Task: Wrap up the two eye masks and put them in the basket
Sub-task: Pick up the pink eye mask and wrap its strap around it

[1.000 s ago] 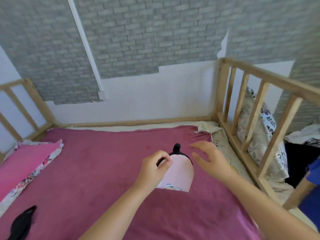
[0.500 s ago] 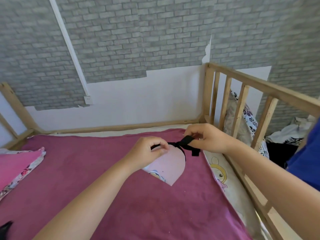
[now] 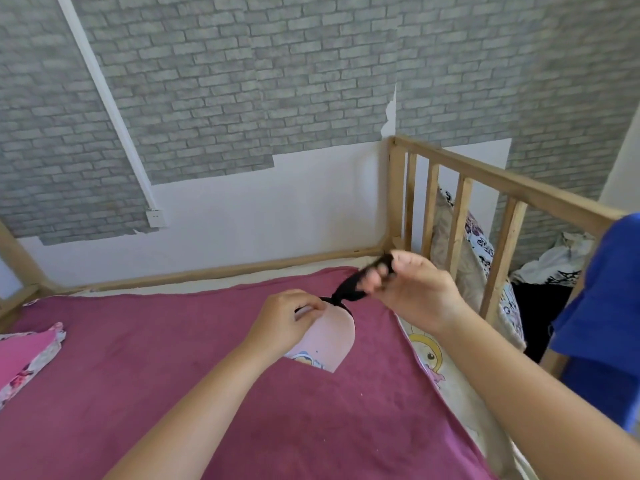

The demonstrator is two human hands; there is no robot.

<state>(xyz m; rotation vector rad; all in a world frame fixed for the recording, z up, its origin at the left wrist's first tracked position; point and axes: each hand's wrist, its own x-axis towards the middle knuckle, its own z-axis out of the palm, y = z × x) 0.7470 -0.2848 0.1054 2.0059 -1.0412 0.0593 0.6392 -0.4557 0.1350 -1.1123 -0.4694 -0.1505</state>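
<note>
Pinching the folded pink eye mask [image 3: 327, 336], left hand [image 3: 287, 318] steadies it while right hand [image 3: 412, 289] grips its black strap [image 3: 349, 289]

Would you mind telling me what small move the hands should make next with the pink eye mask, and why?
Probably carry the black strap around the folded pink eye mask: the right hand holds the strap pulled taut, while the left hand pins the fold and nothing binds it yet.
</note>
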